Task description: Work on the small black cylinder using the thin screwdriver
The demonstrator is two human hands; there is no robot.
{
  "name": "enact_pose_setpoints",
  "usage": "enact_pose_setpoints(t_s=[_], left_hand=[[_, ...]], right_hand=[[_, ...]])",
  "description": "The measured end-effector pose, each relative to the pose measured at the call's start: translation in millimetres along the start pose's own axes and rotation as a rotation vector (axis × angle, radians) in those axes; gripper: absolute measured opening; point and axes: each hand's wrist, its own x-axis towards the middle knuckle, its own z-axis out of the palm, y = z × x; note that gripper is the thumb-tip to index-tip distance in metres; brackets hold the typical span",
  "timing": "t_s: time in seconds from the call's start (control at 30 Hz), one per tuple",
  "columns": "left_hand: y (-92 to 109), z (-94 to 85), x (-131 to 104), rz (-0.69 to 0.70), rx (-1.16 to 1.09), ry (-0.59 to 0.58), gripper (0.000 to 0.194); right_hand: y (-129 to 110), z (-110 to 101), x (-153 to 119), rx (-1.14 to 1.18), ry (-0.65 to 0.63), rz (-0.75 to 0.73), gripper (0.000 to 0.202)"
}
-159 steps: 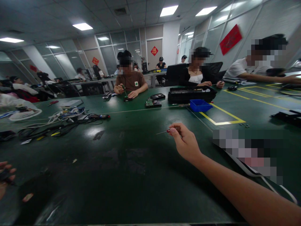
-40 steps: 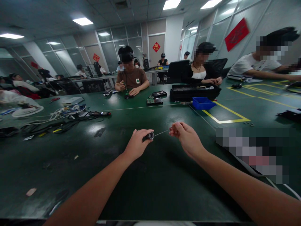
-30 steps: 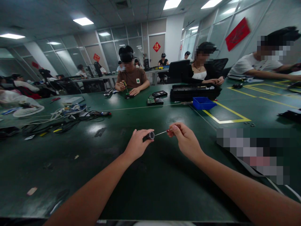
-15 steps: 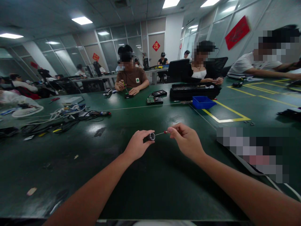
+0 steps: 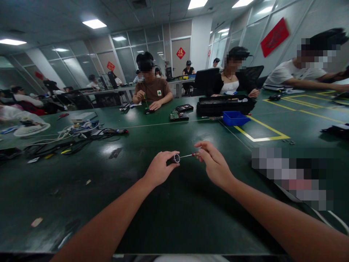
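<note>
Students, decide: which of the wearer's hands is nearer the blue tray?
Right. The right hand is in front of the blue tray, slightly left; the left hand is also in front, farther left.

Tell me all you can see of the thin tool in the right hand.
The thin tool looks like a screwdriver: a shiny, metal-looking shaft and a reddish handle, partly hidden by the right hand gripping it. It is held roughly level above the table, the shaft pointing toward the dark cylinder in the left hand; tip contact is unclear.
</note>
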Motion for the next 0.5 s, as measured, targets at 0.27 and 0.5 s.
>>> enact_pose_setpoints(t_s=[0.27, 0.5], left_hand=[[3, -3.3, 1, 0.084, 0.004, 0.052, 0.039], [-6, -3.3, 4, -0.009, 0.086, 0.055, 0.040]], right_hand=[[11, 4, 14, 0.553, 0.092, 0.210, 0.026], [21, 3, 18, 0.474, 0.127, 0.225, 0.026]])
